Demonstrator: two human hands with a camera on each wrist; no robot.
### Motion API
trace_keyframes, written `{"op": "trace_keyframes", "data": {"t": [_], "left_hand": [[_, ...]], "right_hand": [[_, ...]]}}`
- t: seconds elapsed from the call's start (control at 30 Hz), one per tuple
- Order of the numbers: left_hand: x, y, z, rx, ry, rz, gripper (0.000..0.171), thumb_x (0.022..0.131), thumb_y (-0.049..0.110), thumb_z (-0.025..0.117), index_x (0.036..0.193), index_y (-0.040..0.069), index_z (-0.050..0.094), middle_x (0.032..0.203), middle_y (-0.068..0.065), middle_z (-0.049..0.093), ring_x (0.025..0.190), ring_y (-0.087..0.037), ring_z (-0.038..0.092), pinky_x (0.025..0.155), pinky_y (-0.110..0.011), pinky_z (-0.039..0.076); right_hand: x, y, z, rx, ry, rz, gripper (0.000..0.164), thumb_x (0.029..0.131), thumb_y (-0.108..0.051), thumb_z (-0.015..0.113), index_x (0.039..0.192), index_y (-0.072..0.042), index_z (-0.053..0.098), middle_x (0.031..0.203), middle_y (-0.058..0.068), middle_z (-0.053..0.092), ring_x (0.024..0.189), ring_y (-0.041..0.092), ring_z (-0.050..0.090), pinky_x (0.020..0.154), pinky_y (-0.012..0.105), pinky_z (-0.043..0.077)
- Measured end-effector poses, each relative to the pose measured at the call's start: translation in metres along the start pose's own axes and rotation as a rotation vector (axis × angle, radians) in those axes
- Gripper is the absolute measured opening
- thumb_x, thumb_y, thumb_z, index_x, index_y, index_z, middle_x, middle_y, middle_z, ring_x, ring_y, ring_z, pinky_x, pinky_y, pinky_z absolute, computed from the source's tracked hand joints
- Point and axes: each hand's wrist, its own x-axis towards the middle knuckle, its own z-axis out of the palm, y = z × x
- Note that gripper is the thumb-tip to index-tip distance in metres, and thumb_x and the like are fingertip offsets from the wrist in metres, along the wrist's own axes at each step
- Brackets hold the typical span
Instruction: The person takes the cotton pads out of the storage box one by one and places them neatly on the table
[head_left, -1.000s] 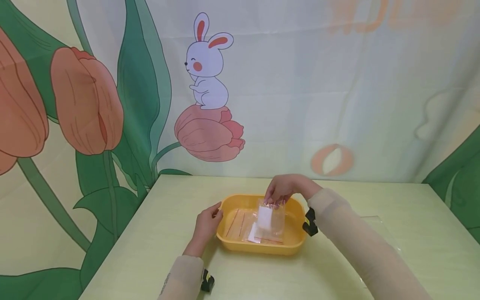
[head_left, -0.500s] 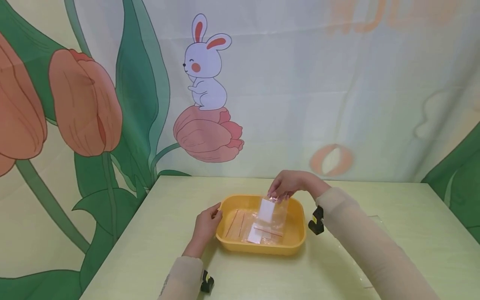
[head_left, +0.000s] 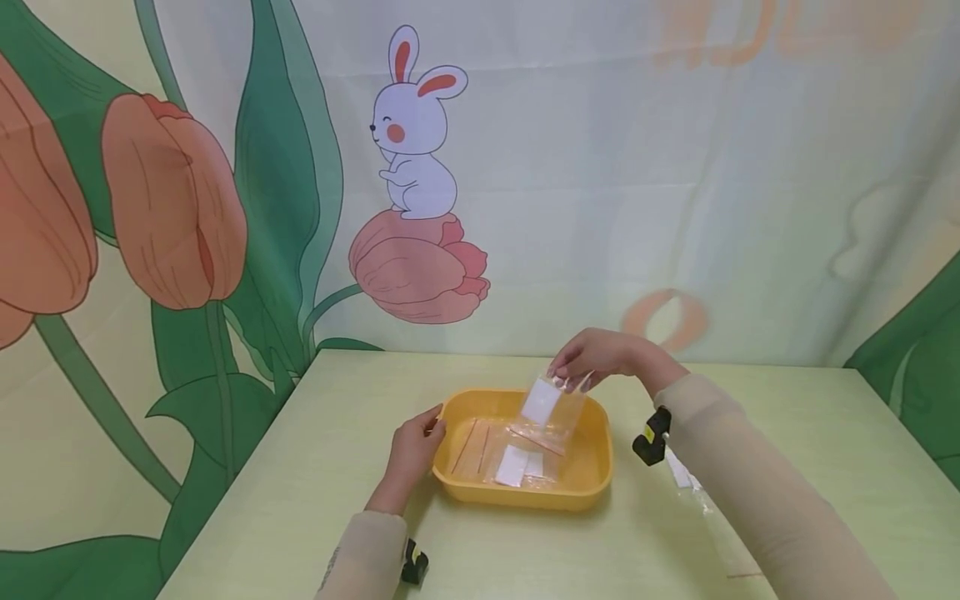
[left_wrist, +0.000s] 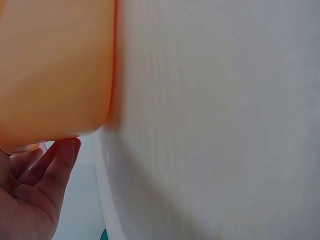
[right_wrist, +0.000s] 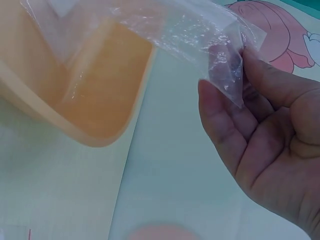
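Head view: right hand (head_left: pixel 598 352), pinching a clear bag (head_left: pixel 557 421), has risen, further baring the lower bags (head_left: pixel 513 467); left hand (head_left: pixel 411 454) grips yellow tray (head_left: pixel 525 497).

Fingers (right_wrist: pixel 220 122) pinch a clear bag (right_wrist: pixel 185 32) over a tray (right_wrist: pixel 102 100).

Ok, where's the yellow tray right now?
In the head view, the tray sits on the table, below the picture's centre, with the left hand touching its left end and the right hand holding a bag over it.

Glossy clear plastic bag (head_left: pixel 567 419), smooth plastic tub (head_left: pixel 525 499), matt paper-like slip (head_left: pixel 541 402); creased cloth-like backdrop (head_left: pixel 570 183)
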Motion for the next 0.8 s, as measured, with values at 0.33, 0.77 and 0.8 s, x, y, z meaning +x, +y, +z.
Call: {"op": "trace_keyframes", "data": {"t": [0.33,0.77,0.8], "left_hand": [[-0.001,-0.001,0.000,0.006,0.002,0.016,0.041,0.103,0.012,0.054,0.142,-0.001,0.058,0.120,-0.024,0.072,0.102,-0.028,0.068,0.086,-0.037,0.061],[-0.002,0.000,0.000,0.004,0.003,0.008,0.042,0.103,0.011,0.054,0.143,-0.001,0.058,0.124,-0.025,0.070,0.105,-0.029,0.067,0.090,-0.040,0.061],[-0.002,0.000,-0.001,0.004,0.002,0.009,0.042,0.103,0.011,0.054,0.143,-0.001,0.057,0.124,-0.025,0.070,0.106,-0.029,0.067,0.090,-0.040,0.061]], "right_hand": [[-0.015,0.005,-0.010,0.074,0.046,-0.015,0.029,0.102,-0.010,0.058,0.125,0.006,0.066,0.093,-0.006,0.071,0.085,0.007,0.068,0.076,0.023,0.060],[-0.038,0.019,-0.015,0.133,0.097,-0.033,0.036,0.103,-0.011,0.057,0.133,0.008,0.060,0.095,-0.006,0.071,0.089,0.010,0.067,0.079,0.024,0.061],[-0.041,0.021,-0.015,0.142,0.100,-0.038,0.036,0.104,-0.011,0.057,0.134,0.009,0.059,0.095,-0.007,0.071,0.089,0.010,0.067,0.079,0.024,0.061]]}}
